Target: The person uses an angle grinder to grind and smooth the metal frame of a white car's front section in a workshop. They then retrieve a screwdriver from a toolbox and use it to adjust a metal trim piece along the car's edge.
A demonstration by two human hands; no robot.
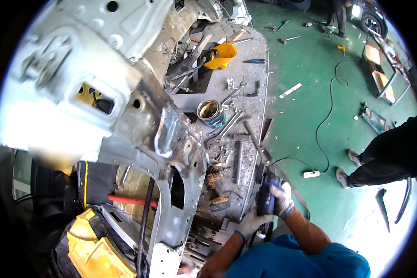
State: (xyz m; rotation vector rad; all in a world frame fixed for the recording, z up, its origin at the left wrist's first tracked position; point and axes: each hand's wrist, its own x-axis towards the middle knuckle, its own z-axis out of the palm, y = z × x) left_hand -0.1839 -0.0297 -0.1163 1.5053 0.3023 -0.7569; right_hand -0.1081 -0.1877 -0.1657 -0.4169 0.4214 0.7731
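Both my gloved hands are on a dark blue, cylinder-shaped power tool at the right edge of the grey metal platform. My left hand is closed around its near end. Higher up, my right hand wraps its right side. The tool's working end is hard to make out. A dark cord runs from beside it to a white power strip on the floor. Left of my hands, a yellow-and-black cordless tool lies on the platform, with wrenches and metal bars farther off.
A stripped car body fills the left side. An open paint can and a yellow scoop-shaped container stand on the platform. To the right, a person in dark trousers stands on the green floor; another is far back. The cord crosses the floor.
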